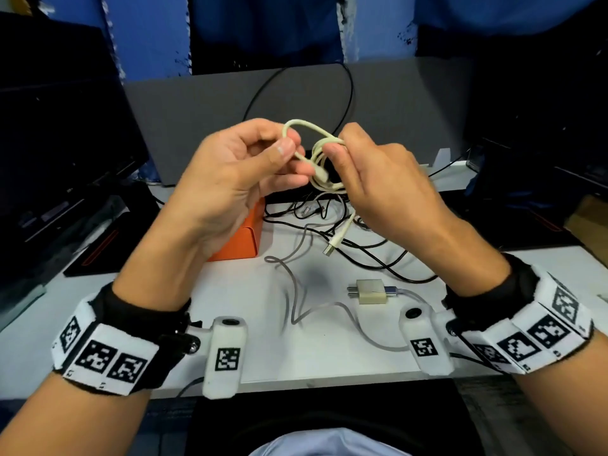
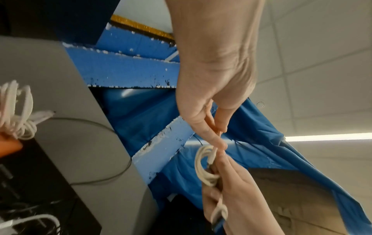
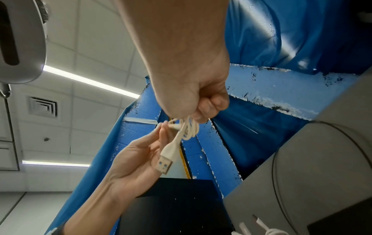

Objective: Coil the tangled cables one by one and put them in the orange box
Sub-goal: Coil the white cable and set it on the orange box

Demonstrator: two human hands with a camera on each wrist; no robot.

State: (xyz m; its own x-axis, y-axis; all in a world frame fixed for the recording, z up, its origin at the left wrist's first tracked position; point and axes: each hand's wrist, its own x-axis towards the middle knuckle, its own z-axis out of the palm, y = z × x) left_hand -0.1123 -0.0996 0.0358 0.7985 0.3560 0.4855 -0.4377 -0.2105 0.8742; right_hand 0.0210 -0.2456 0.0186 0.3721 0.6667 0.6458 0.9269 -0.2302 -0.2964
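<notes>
Both hands pinch looped cream cable.

You sit at a white desk with a grey partition panel standing along its far edge. Behind it hang blue sheets and worn blue foam boards. Dark monitors flank you. Overhead, a tiled white ceiling carries strip lights and an air vent.
</notes>
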